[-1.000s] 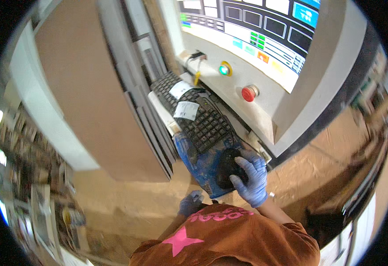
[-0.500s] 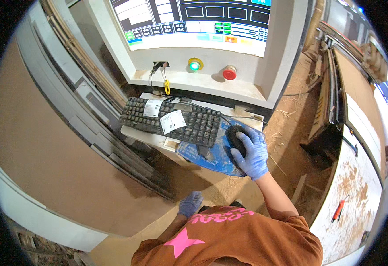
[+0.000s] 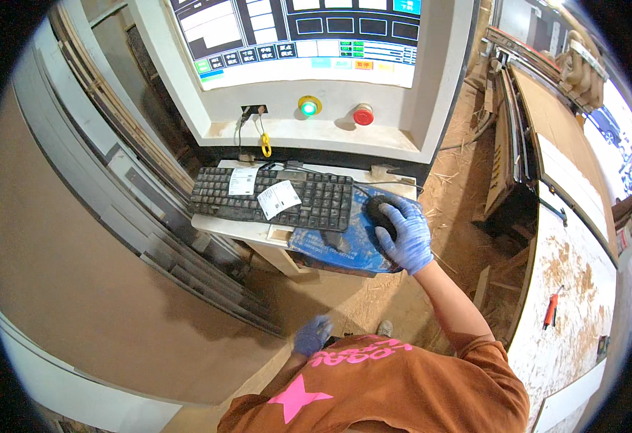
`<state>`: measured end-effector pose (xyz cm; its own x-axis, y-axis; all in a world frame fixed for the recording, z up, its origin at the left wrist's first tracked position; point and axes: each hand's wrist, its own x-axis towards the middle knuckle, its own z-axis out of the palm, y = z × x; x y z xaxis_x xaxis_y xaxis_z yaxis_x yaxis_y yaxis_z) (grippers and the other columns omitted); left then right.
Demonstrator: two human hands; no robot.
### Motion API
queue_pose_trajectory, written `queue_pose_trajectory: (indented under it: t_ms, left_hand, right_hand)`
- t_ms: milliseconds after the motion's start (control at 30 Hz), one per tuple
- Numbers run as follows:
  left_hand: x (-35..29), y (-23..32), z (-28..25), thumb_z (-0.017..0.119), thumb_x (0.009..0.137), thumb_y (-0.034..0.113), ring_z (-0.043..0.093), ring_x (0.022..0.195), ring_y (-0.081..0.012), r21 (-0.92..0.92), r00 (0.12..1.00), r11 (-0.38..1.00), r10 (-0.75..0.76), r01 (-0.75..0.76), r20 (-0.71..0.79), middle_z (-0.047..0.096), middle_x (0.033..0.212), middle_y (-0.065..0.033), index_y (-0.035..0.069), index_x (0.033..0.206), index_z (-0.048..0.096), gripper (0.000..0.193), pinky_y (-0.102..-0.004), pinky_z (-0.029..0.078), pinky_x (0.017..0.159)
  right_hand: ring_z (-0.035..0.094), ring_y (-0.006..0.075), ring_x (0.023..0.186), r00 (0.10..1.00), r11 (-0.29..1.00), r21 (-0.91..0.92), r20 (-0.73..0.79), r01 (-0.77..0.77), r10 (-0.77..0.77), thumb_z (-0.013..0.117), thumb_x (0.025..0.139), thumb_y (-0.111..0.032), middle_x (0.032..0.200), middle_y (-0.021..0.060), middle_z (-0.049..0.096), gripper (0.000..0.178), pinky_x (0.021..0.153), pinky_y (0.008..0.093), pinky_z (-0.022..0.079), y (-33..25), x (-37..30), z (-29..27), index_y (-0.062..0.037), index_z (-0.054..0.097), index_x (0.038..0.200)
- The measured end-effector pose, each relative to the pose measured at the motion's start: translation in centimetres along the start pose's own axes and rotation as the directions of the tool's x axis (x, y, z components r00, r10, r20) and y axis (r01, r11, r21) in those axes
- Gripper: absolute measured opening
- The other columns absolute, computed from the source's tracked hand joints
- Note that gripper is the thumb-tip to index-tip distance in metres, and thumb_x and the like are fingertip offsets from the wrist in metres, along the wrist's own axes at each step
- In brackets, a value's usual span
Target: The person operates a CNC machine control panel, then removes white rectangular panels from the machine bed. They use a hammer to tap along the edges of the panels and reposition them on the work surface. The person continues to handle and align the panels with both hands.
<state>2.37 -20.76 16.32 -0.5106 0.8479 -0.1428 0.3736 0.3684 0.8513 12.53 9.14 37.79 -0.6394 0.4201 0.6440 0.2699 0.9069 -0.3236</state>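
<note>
For steady control, we are clasping the mouse (image 3: 376, 211) flat on the pad (image 3: 363, 252), right hand (image 3: 408, 237) cupped; left hand (image 3: 312, 336) closure unclear.

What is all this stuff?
Screen: one, white and black, top
Lit button: one, green, below screen
Round button: one, red, beside it
Loop: one, yellow, above keyboard
Keyboard: one, black, middle
Labels: two, white, on keyboard
Mouse: one, black, keyboard's right
Mat: one, blue, under mouse
Tool: one, red, far right
Panels: several, brown and grey, left
Shirt: one, brown and pink, bottom
Left hand: one, blue-gloved, by shirt
Right hand: one, blue-gloved, on mouse
</note>
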Motion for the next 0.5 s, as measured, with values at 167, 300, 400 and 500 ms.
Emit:
queue_pose_trajectory:
  t_ms: [167, 300, 400, 500]
  left_hand:
    - [-0.6, -4.6, 1.0, 0.064, 0.089, 0.027, 0.067, 0.097, -0.0252, 0.154, 1.0, 0.988, -0.027, 0.029, -0.013, 0.069, 0.105, -0.0119, 0.01, 0.113, 0.059, 0.03, -0.0373, 0.052, 0.083]
    - [-1.2, -5.4, 1.4, 0.064, 0.089, 0.029, 0.067, 0.096, -0.0246, 0.002, 0.996, 0.996, -0.086, 0.086, -0.002, 0.069, 0.105, -0.0107, 0.011, 0.113, 0.059, 0.03, -0.0361, 0.052, 0.083]
    - [-1.1, -6.2, 1.5, 0.064, 0.089, 0.029, 0.068, 0.096, -0.0241, -0.048, 0.989, 0.988, -0.143, 0.144, 0.03, 0.07, 0.104, -0.0104, 0.011, 0.114, 0.059, 0.031, -0.0359, 0.052, 0.083]
    - [-1.0, -2.9, 0.2, 0.064, 0.089, 0.029, 0.068, 0.096, -0.0232, 0.021, 0.989, 0.99, -0.143, 0.142, 0.048, 0.07, 0.103, -0.011, 0.011, 0.114, 0.059, 0.031, -0.0358, 0.052, 0.082]
  right_hand:
    - [0.053, 0.041, 0.108, 1.0, 1.0, -0.006, -0.011, 0.014, -0.014, 0.069, 0.074, -0.025, 0.12, 0.0209, 0.056, 0.044, 0.096, 0.0479, 0.041, -0.6, 0.2, -0.2, -0.0064, 0.062, 0.113]
    - [0.053, 0.0409, 0.108, 1.0, 1.0, -0.012, -0.013, 0.014, -0.014, 0.068, 0.074, -0.024, 0.12, 0.0207, 0.056, 0.043, 0.096, 0.048, 0.041, -0.4, 0.1, 0.0, -0.0061, 0.062, 0.113]
    - [0.053, 0.0406, 0.108, 1.0, 1.0, -0.017, -0.002, 0.006, -0.006, 0.068, 0.074, -0.024, 0.12, 0.0203, 0.056, 0.043, 0.096, 0.048, 0.041, -0.8, 0.3, -0.1, -0.0061, 0.062, 0.113]
    - [0.053, 0.0401, 0.108, 1.0, 1.0, -0.001, 0.007, -0.004, 0.004, 0.069, 0.074, -0.024, 0.12, 0.0202, 0.056, 0.043, 0.096, 0.048, 0.041, -0.6, 0.3, 0.0, -0.006, 0.062, 0.113]
